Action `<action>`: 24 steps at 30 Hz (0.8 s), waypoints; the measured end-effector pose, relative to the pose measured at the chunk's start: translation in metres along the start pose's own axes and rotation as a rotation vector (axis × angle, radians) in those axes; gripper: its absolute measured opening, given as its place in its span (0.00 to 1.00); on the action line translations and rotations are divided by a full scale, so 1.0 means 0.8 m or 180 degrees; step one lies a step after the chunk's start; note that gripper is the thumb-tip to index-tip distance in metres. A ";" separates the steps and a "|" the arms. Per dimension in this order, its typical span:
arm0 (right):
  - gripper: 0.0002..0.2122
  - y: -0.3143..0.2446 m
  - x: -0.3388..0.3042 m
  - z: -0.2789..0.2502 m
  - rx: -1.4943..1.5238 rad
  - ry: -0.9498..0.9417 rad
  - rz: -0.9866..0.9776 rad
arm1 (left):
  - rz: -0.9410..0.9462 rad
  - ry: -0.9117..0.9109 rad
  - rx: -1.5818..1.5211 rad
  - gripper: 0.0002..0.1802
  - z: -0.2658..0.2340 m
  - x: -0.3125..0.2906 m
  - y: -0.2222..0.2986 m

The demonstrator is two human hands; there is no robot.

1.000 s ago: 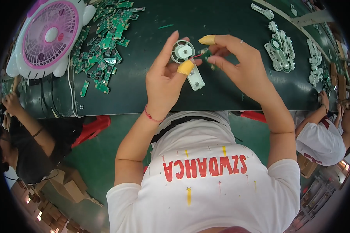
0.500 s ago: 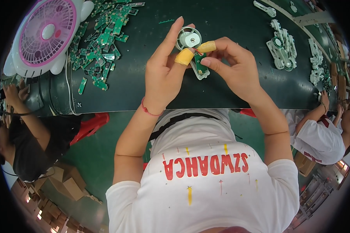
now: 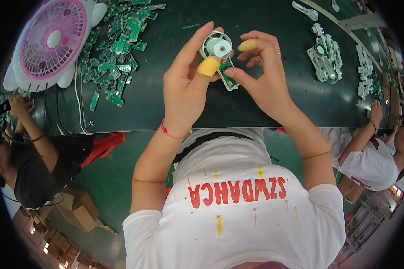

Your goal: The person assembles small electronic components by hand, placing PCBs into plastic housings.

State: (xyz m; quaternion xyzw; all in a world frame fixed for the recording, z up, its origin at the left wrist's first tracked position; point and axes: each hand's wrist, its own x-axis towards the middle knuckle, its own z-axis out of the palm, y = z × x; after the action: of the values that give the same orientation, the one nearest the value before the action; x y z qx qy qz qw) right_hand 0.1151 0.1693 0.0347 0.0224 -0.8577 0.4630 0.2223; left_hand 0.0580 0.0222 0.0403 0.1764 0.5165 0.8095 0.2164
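My left hand [image 3: 185, 89] is closed round a pale green-white plastic housing [image 3: 219, 46], with a round end holding a motor-like hub and a narrow handle pointing toward me. A green circuit board [image 3: 228, 81] lies inside the handle. The thumb of my right hand [image 3: 270, 85] touches the board, while its other fingers are spread apart above and to the right. Yellow wrapping [image 3: 208, 67] covers my left thumb tip, and a yellow finger cover [image 3: 247, 45] sits on my right index finger. My left fingers behind the housing are mostly hidden.
A heap of green circuit boards [image 3: 121, 49] lies left of my hands, beside a white and pink fan [image 3: 45, 49] with cables. Pale plastic housings [image 3: 325, 56] are piled on the right of the dark table [image 3: 274, 114]. Co-workers sit on both sides.
My right index finger has lifted off the housing and the fingers have opened out, leaving the thumb at the board. My left hand has shifted slightly left, still holding the housing.
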 end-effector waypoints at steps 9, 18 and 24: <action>0.07 -0.003 0.022 -0.002 0.1052 -0.1308 0.1302 | 0.0711 0.0269 0.0491 0.37 0.015 0.027 -0.029; 0.17 0.169 0.219 -0.062 -0.0004 -0.0238 0.1662 | 0.0177 0.0398 0.0953 0.38 0.003 0.041 -0.034; 0.29 0.353 0.314 -0.160 -0.1716 -0.0009 0.1615 | 0.0353 -0.0094 0.1227 0.32 0.011 0.047 -0.035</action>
State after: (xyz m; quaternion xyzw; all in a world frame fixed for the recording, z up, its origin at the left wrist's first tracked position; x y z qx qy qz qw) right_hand -0.1337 0.4752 -0.0249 -0.2498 -0.9275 0.2607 0.0972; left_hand 0.0357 0.0594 0.0203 0.2545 0.6482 0.7037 0.1413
